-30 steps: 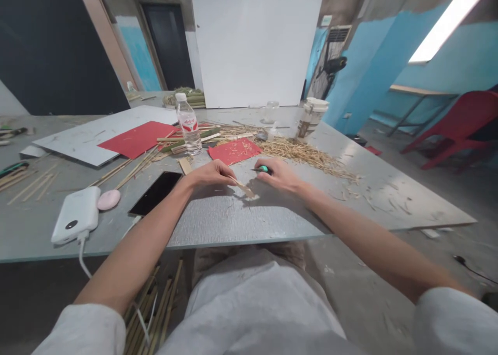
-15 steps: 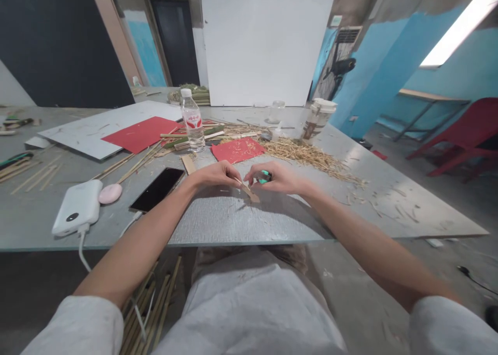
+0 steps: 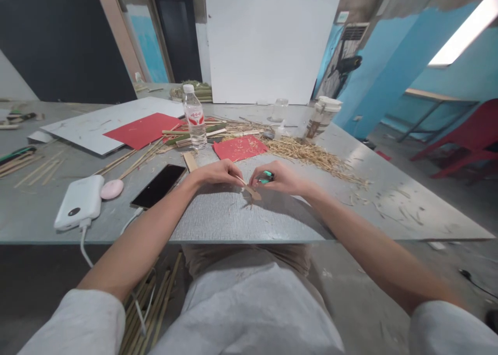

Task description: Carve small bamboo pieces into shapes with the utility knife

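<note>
The fingers of your left hand (image 3: 216, 173) are pinched narrow around a thin bamboo strip (image 3: 249, 189), whose free end slants down to the right and touches the worktop (image 3: 241, 220). The fingers of your right hand (image 3: 280, 179) are curled shut on a green-handled tool (image 3: 265, 177), held just beside the strip where both hands nearly meet, near the middle of the worktop. I cannot tell whether the tool's tip touches the strip. Just beyond your hands lies a red paper (image 3: 240, 147) dusted with shavings, and a pile of pale shavings (image 3: 313, 157) spreads to its right. Left of your left forearm a black phone (image 3: 158, 185) lies flat, then a pink oval pad (image 3: 112, 189) and a white power bank (image 3: 80, 203) with its cable hanging over the near edge. Farther off stand a water bottle (image 3: 194, 117) and a lidded cup (image 3: 321, 117).
</note>
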The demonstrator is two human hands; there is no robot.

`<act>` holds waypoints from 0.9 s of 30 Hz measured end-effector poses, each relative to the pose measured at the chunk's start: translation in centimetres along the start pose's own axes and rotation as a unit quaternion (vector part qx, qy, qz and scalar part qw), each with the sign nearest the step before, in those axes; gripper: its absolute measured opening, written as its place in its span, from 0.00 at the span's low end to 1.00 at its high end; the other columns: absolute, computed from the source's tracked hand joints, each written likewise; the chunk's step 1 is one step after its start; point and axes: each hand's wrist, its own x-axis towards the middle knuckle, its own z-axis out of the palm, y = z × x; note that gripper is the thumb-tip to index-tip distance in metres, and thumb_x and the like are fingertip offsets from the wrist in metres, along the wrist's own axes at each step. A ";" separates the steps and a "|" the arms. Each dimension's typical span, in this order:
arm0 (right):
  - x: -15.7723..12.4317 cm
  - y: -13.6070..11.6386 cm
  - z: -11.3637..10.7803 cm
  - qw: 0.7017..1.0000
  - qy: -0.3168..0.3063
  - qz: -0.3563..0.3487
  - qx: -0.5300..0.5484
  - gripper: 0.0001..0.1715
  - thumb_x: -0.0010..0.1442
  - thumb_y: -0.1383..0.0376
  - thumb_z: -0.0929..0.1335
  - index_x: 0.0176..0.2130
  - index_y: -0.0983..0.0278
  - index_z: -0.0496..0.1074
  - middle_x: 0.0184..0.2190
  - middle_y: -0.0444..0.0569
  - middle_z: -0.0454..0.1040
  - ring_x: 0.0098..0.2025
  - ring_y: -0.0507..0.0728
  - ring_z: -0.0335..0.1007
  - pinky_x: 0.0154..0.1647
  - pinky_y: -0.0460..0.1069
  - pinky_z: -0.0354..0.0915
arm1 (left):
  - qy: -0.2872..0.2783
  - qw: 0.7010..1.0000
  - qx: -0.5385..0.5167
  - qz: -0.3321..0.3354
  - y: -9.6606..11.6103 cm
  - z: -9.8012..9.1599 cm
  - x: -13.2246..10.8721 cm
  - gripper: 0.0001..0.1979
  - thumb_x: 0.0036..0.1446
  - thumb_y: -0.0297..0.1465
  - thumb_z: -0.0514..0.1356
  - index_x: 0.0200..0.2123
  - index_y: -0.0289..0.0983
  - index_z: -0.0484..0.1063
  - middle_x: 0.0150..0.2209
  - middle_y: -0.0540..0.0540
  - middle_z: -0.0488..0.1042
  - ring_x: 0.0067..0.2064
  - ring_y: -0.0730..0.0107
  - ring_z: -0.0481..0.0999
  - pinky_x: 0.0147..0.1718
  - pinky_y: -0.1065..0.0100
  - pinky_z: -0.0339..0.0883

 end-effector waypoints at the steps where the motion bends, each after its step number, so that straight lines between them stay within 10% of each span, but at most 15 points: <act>1: -0.1 0.1 0.0 1.000 -0.001 0.007 0.002 0.11 0.70 0.59 0.71 0.42 0.62 0.82 0.35 0.46 0.85 0.33 0.54 0.73 0.37 0.49 0.63 | 0.000 1.000 0.001 0.001 -0.1 0.0 0.0 0.14 0.57 0.41 0.73 0.34 0.34 0.89 0.26 0.46 0.79 0.29 0.72 0.70 0.30 0.68 0.60; 9: -0.8 -0.5 -0.5 0.998 0.031 0.050 0.033 0.10 0.66 0.59 0.73 0.40 0.61 0.85 0.34 0.46 0.86 0.32 0.54 0.75 0.37 0.49 0.64 | 0.024 0.999 0.023 0.008 -0.2 -0.5 -0.2 0.15 0.59 0.42 0.72 0.33 0.35 0.88 0.25 0.48 0.77 0.28 0.72 0.69 0.30 0.68 0.58; 16: -0.9 -0.1 -0.7 0.950 0.236 0.138 0.150 0.12 0.64 0.55 0.74 0.33 0.61 0.80 0.32 0.51 0.85 0.29 0.57 0.76 0.30 0.51 0.65 | 0.117 0.992 0.049 0.007 0.1 -0.6 -0.4 0.12 0.58 0.40 0.71 0.33 0.36 0.87 0.23 0.51 0.74 0.26 0.73 0.65 0.27 0.68 0.53; 21: -1.2 2.0 -1.3 0.904 0.377 0.203 -0.016 0.14 0.59 0.58 0.76 0.44 0.61 0.83 0.36 0.52 0.86 0.36 0.63 0.81 0.41 0.57 0.73 | 0.185 0.980 0.060 0.045 0.8 -0.1 -0.3 0.11 0.59 0.39 0.71 0.34 0.37 0.88 0.26 0.48 0.78 0.28 0.71 0.70 0.29 0.66 0.59; 24: -1.4 2.4 -1.6 0.903 0.374 0.211 -0.011 0.30 0.57 0.58 0.76 0.58 0.61 0.81 0.44 0.52 0.87 0.36 0.62 0.81 0.40 0.58 0.74 | 0.198 0.973 0.079 0.083 1.2 0.3 -0.1 0.10 0.60 0.38 0.71 0.35 0.37 0.88 0.28 0.46 0.81 0.30 0.69 0.73 0.32 0.65 0.63; 27: -1.5 1.6 -1.6 0.920 0.304 0.239 0.059 0.25 0.60 0.52 0.76 0.51 0.64 0.84 0.34 0.52 0.84 0.28 0.59 0.77 0.29 0.54 0.70 | 0.199 0.971 0.088 0.099 1.3 0.5 0.0 0.11 0.60 0.39 0.71 0.34 0.38 0.88 0.28 0.47 0.81 0.29 0.70 0.72 0.31 0.66 0.62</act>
